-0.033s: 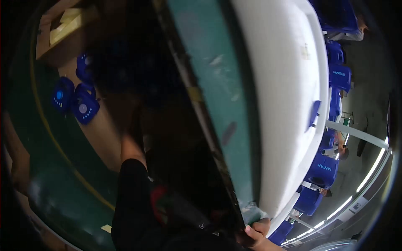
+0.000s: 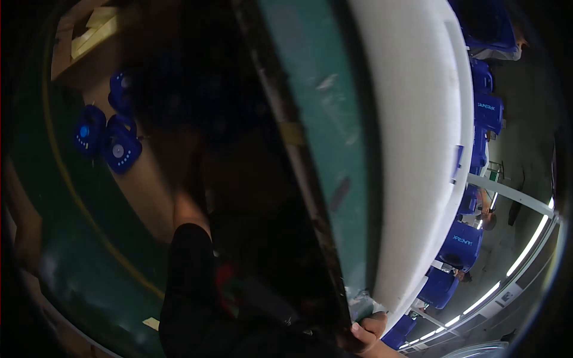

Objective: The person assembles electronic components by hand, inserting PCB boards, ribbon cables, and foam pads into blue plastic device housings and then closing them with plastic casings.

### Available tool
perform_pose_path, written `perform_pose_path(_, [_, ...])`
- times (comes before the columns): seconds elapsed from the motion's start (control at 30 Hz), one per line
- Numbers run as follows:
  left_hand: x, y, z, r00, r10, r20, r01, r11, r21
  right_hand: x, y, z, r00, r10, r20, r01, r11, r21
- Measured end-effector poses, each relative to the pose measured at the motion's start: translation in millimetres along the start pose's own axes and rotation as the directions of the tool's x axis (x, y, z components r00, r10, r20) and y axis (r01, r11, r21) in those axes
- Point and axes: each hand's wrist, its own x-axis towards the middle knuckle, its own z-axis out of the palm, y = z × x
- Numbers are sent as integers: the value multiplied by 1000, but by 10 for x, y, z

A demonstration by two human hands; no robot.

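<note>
My left forearm (image 2: 190, 213), in a black sleeve, reaches away into deep shadow beneath a workbench. The hand at its end is too dark to make out. Beside it, three blue plastic housings (image 2: 121, 149) with round dials and rows of small dots lie on a brown cardboard surface (image 2: 134, 197). More blue shapes show faintly in the dark beyond. At the lower right, my right hand (image 2: 371, 330) is closed round the corner of the green-topped workbench (image 2: 322, 137), its thumb toward me.
A white belt-like surface (image 2: 412, 149) runs alongside the bench top. Past it stands a row of blue housings (image 2: 461, 244), with people partly visible behind. An open carton (image 2: 89, 59) holding yellowish pieces sits at the upper left. The green floor (image 2: 83, 238) carries a yellow line.
The bench edge and white surface sit slightly farther right in the picture. My right hand stays on the bench corner, and my left arm has barely shifted.
</note>
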Motion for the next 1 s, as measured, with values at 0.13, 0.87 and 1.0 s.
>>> perform_pose_path(0.13, [131, 416, -370, 986, -167, 18, 166, 950, -265, -726, 143, 56, 884, 351, 310, -467, 714, 521])
perform_pose_path(0.87, [-3377, 251, -3106, 853, -391, -346, -234, 306, -923, 682, -403, 63, 964, -56, -258, 66, 997, 33])
perform_pose_path(1.0, [-3693, 1561, -3250, 920, -117, -374, -222, 630, -744, 638, -440, 47, 956, -47, -290, 73, 994, 81])
